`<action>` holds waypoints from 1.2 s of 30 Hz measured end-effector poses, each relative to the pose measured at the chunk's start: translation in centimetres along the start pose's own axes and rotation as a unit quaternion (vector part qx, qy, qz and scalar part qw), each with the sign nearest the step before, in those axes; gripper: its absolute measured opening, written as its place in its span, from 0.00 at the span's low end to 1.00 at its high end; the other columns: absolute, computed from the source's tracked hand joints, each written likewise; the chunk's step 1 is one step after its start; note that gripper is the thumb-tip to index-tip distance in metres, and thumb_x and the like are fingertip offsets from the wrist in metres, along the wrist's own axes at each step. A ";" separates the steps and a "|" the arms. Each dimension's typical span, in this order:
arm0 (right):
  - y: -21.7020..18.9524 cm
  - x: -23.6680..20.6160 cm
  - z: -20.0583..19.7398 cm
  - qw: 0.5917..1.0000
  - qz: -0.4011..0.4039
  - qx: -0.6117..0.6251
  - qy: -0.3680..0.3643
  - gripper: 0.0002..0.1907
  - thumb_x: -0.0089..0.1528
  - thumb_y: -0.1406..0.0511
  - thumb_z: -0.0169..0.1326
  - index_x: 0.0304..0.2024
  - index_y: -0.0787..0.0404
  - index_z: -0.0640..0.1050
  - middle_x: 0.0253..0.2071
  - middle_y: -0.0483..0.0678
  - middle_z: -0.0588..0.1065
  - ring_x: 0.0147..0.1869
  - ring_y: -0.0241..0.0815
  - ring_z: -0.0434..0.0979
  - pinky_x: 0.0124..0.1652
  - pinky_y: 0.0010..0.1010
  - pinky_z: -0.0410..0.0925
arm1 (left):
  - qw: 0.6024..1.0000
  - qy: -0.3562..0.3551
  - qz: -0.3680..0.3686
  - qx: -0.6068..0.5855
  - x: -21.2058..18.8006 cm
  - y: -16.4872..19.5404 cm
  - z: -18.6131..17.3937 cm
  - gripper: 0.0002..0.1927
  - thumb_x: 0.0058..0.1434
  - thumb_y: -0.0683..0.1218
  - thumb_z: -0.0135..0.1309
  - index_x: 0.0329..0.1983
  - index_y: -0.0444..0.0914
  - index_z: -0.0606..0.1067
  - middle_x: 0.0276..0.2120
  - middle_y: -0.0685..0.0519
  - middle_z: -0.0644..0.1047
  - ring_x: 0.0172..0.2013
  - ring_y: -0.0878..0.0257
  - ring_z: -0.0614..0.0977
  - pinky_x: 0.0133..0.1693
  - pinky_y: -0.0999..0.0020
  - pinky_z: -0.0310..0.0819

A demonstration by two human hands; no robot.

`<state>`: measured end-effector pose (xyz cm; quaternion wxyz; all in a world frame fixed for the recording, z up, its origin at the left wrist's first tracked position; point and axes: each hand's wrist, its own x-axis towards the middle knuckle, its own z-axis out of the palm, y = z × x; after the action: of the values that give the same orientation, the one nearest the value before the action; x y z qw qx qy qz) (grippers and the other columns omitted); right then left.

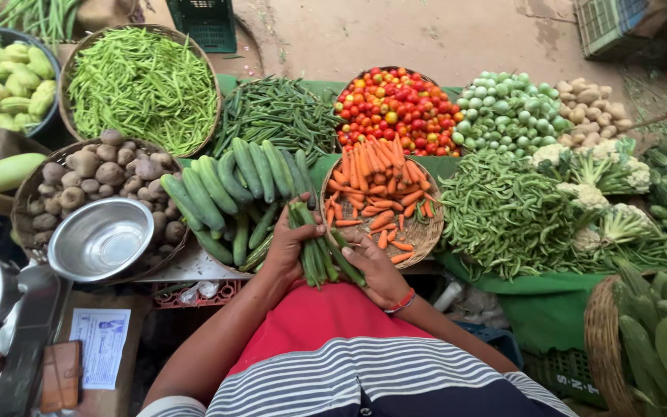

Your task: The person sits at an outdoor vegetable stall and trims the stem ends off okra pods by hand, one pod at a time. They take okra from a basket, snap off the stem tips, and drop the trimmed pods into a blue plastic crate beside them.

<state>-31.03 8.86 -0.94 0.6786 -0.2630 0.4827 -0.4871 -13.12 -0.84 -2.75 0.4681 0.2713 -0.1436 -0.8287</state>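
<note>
A: Nearest the viewer, what do the hands carry?

B: A bundle of okra (316,247), held upright over the person's striped lap. The left hand (291,245) has its grip wrapped round the bundle's left side, thumb across the pods. The right hand (376,270), a red band at its wrist, has its grip curled about the lower right of the bundle, fingers pressing the pods.

A: What sits beside the left arm?

B: A steel bowl (100,239), resting on the rim of a basket of brown tubers (90,174). Nearer, a printed paper (100,346) and a brown wallet (61,376) lie on the counter.

A: And just beyond the bundle?

B: A row of cucumbers (229,185) to the left, and a flat basket of carrots (376,189) to the right, its rim just beside the right hand. Green chillies (503,208) are heaped further right, touching cauliflower (604,174).

A: Farthest away?

B: A basket of green beans (142,85), a dark pile of long beans (275,112), tomatoes (399,104), small pale green round fruits (507,108), and potatoes (592,100) at the far right.
</note>
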 end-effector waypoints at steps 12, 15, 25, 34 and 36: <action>-1.0 -0.4 0.4 0.993 0.015 0.120 0.015 0.19 0.69 0.67 0.52 0.62 0.61 0.69 0.53 0.50 0.76 0.51 0.41 0.81 0.38 0.29 0.74 | 1.000 0.012 0.025 0.000 -0.8 -0.6 -0.8 0.40 0.53 0.29 0.57 0.70 0.37 0.61 0.39 0.51 0.76 0.38 0.61 0.81 0.42 0.63 0.81; -1.6 -0.4 1.2 0.994 -0.006 0.112 0.003 0.20 0.68 0.69 0.54 0.62 0.61 0.68 0.55 0.49 0.76 0.52 0.40 0.80 0.41 0.28 0.74 | 0.999 0.026 0.023 -0.004 -1.1 -0.3 -0.3 0.39 0.54 0.30 0.57 0.70 0.37 0.61 0.38 0.51 0.76 0.35 0.60 0.81 0.39 0.63 0.81; -1.6 1.9 1.8 0.986 -0.080 0.140 0.050 0.19 0.70 0.72 0.52 0.63 0.63 0.66 0.56 0.51 0.75 0.55 0.40 0.77 0.49 0.29 0.73 | 0.999 -0.002 -0.028 0.040 -1.3 -0.4 0.9 0.43 0.50 0.27 0.63 0.70 0.38 0.62 0.41 0.48 0.77 0.40 0.58 0.83 0.43 0.62 0.82; -2.3 2.7 2.6 0.982 -0.091 0.165 0.001 0.25 0.67 0.75 0.49 0.67 0.66 0.63 0.62 0.53 0.72 0.66 0.42 0.73 0.64 0.32 0.68 | 0.999 0.003 -0.024 0.031 -2.1 0.0 2.1 0.43 0.49 0.27 0.62 0.67 0.39 0.62 0.50 0.50 0.76 0.46 0.58 0.83 0.46 0.59 0.83; -2.5 2.6 2.7 0.985 -0.083 0.151 0.003 0.26 0.67 0.76 0.49 0.67 0.65 0.62 0.61 0.52 0.72 0.65 0.43 0.73 0.62 0.33 0.69 | 1.000 -0.002 -0.012 0.003 -2.1 0.0 1.8 0.42 0.50 0.28 0.60 0.68 0.39 0.62 0.49 0.47 0.76 0.44 0.56 0.83 0.45 0.58 0.83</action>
<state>-29.46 5.22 1.10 0.6664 -0.1954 0.3826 -0.6094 -13.28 0.87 -0.63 0.4570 0.2726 -0.1437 -0.8344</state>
